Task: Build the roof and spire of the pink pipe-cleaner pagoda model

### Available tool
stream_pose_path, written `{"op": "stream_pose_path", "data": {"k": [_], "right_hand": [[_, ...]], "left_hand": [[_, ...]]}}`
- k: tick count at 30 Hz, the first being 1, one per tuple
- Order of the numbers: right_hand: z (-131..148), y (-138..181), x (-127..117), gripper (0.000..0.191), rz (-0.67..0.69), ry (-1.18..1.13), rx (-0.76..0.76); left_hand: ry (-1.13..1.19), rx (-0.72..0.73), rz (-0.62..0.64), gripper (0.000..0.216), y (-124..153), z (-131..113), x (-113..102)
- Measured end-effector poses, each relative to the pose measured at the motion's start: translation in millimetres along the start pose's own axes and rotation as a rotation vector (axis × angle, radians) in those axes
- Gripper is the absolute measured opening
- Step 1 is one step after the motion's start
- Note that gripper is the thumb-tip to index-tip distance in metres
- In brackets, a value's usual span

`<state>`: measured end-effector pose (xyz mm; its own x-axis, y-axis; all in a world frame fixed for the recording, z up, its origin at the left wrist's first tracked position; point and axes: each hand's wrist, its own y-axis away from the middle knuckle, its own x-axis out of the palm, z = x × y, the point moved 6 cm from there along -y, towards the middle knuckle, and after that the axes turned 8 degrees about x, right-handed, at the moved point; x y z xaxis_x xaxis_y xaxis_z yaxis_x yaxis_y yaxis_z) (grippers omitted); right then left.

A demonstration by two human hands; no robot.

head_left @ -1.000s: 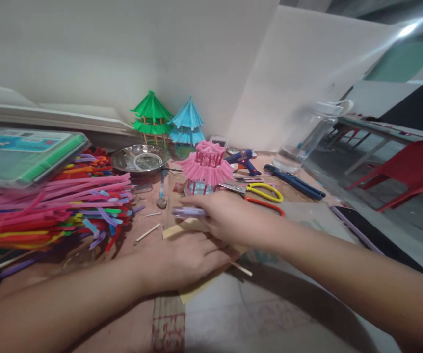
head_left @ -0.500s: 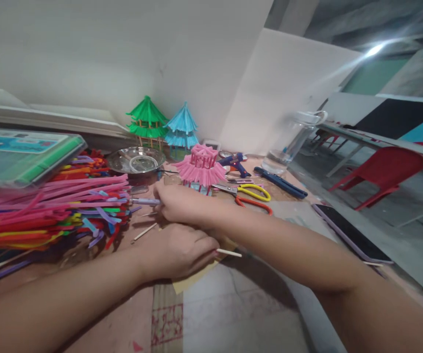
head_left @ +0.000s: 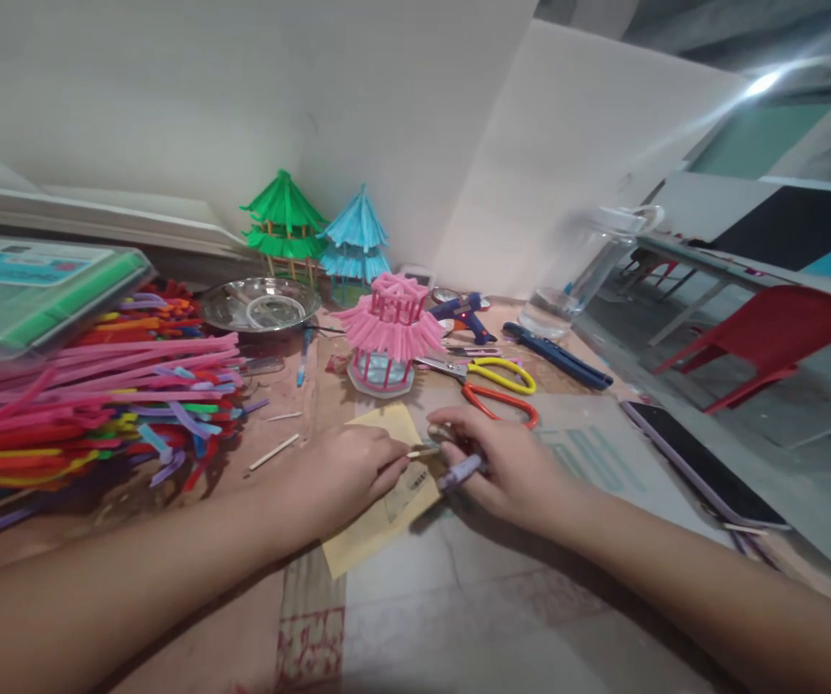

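Observation:
My left hand (head_left: 347, 474) rests on a yellow sheet of card (head_left: 379, 501) and pinches one end of a thin wooden stick (head_left: 422, 451). Close to its right, my right hand (head_left: 502, 461) is closed round a purple pen-like tool (head_left: 461, 471) and its fingers touch the stick's other end. Just beyond both hands stands a pink pagoda model (head_left: 390, 333) made of straws.
A heap of coloured pipe cleaners (head_left: 97, 405) and a green-lidded box (head_left: 32, 289) lie at the left. A steel bowl (head_left: 260, 306), green (head_left: 283, 222) and blue pagodas (head_left: 356, 241), glue gun (head_left: 468, 313), scissors (head_left: 492, 376), pliers (head_left: 556, 355), jar (head_left: 581, 275) and phone (head_left: 690, 461) surround the hands.
My right hand drew back from the pipe cleaner heap to the right, bringing the purple tool, and now meets my left hand at the stick. The yellow card is uncovered.

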<state>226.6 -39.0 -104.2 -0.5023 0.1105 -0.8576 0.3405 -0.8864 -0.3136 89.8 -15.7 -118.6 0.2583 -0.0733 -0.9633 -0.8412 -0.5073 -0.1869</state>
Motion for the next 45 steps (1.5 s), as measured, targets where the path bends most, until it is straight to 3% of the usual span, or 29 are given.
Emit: {"op": "stream_pose_path", "data": {"k": [8,12,28,45], "right_hand": [[5,4,23,0.024,0.042,0.104,-0.113],[1,3,23,0.024,0.055,0.179,-0.081],[2,3,23,0.021,0.021,0.227,-0.147],[3,3,22,0.019,-0.014,0.160,-0.200]], "left_hand": [[-0.072,0.030,-0.022,0.022,-1,2,4],[-0.100,0.059,-0.005,0.023,-3,0,7],[-0.004,-0.071,0.093,0.031,-5,7,7],[0.042,-0.089,0.111,0.032,-5,7,7]]}}
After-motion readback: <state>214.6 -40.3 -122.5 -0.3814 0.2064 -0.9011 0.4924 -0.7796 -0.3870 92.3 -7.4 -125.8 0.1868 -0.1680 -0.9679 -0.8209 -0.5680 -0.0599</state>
